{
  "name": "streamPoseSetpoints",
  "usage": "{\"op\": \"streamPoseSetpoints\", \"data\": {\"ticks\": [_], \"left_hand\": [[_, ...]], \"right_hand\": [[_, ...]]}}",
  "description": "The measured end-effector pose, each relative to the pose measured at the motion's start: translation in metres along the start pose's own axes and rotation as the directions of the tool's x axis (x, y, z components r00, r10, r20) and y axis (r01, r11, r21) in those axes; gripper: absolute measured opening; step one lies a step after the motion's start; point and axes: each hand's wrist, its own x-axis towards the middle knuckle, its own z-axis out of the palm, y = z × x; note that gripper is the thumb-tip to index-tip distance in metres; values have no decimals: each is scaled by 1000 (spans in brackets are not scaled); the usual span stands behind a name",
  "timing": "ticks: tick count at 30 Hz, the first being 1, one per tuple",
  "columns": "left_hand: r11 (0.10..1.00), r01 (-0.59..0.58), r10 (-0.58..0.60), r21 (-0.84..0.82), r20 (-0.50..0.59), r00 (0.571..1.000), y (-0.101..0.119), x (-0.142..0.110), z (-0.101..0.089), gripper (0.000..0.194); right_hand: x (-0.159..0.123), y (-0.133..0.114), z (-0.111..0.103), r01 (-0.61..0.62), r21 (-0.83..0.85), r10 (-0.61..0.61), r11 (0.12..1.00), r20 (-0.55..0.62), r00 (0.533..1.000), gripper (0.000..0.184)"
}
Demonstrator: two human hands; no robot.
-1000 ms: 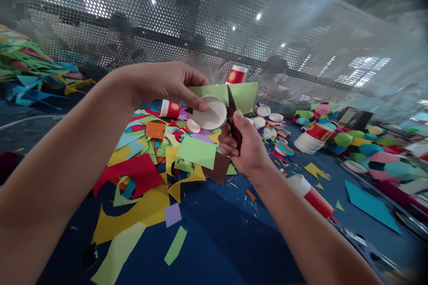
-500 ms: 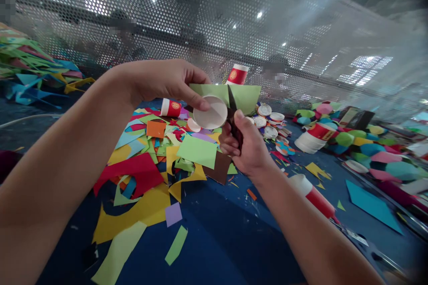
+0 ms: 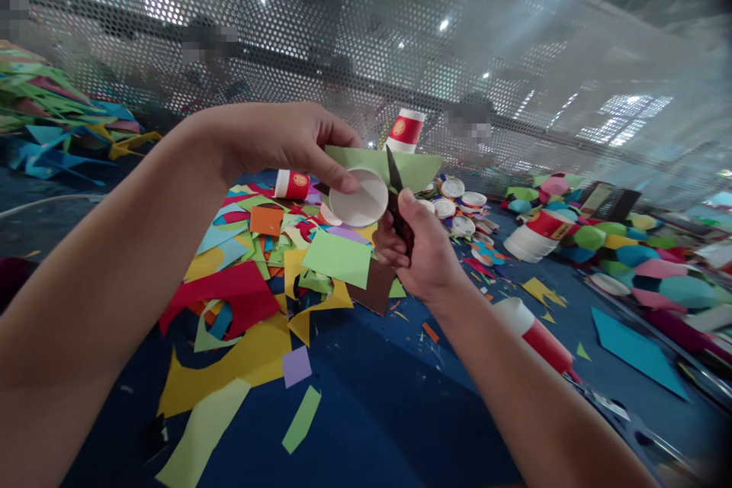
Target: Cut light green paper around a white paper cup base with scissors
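Note:
Pinched in my left hand [image 3: 312,141] are a sheet of light green paper [image 3: 420,168] and a white round disc [image 3: 360,198], which lies flat in front of the sheet. My right hand [image 3: 420,244] grips a pair of dark-handled scissors [image 3: 394,175]. One blade shows in front of the green paper, just right of the disc's edge; the other blade is hidden. Beneath both hands spreads a heap of coloured paper scraps, with a light green rectangle [image 3: 337,259] and a brown piece [image 3: 374,286] nearest.
Red and white paper cups stand or lie behind the hands, one upright [image 3: 406,130], one tipped [image 3: 293,184]. Several white round pieces [image 3: 451,188] are piled at right. Stacked cups [image 3: 537,236], a red and white bottle [image 3: 537,335] and a blue sheet [image 3: 637,351] lie farther right. Perforated mesh [image 3: 320,38] rises behind.
The green sheet's far part has tipped and looks narrower against the scissor blade. The disc has shifted very slightly down and left. Both hands keep their holds.

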Motion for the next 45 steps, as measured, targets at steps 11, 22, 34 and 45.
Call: {"op": "streamPoseSetpoints", "data": {"ticks": [11,22,34,45], "left_hand": [[999,-20,18,38,46,999,-2,4,-4,34],[999,-28,26,17,73,997,-5,6,-5,32],[1000,-2,2,-11,69,998,-2,3,-4,30],[1000,-16,16,1,110,994,0,2,-2,32]], "right_hand": [[1,-1,0,-1,43,1,999,3,1000,61],[1,0,0,-47,34,47,998,16,999,63],[0,0,2,-11,36,10,999,34,999,63],[2,0,1,-12,22,12,1000,11,1000,63]]}}
